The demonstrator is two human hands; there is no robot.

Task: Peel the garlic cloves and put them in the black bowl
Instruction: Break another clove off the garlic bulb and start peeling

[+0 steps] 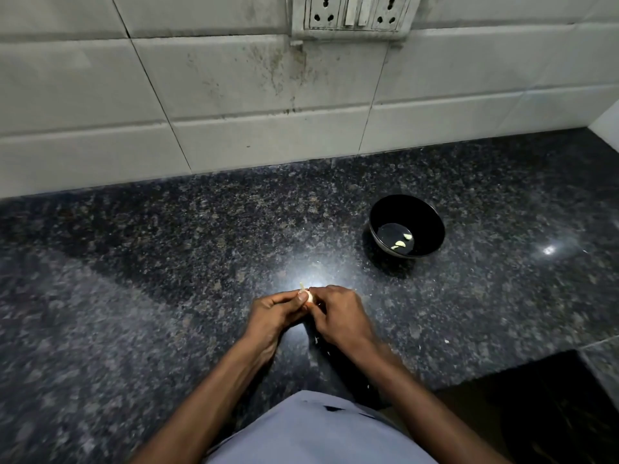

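Note:
A pale garlic clove [310, 297] sits between my two hands above the dark granite counter, a thin strip of skin sticking up from it. My left hand [276, 313] pinches the clove with thumb and fingers. My right hand [338, 311] has its fingers curled at the clove's right side, pinching it too. The black bowl [432, 216] stands on the counter up and to the right of my hands. Two peeled cloves [403, 241] lie in its bottom.
Small bits of garlic skin [316, 339] lie on the granite counter [167, 279] under and right of my hands. A white tiled wall [234, 95] with a switch and socket plate [351, 15] rises behind. The counter steps back at the lower right [552, 380].

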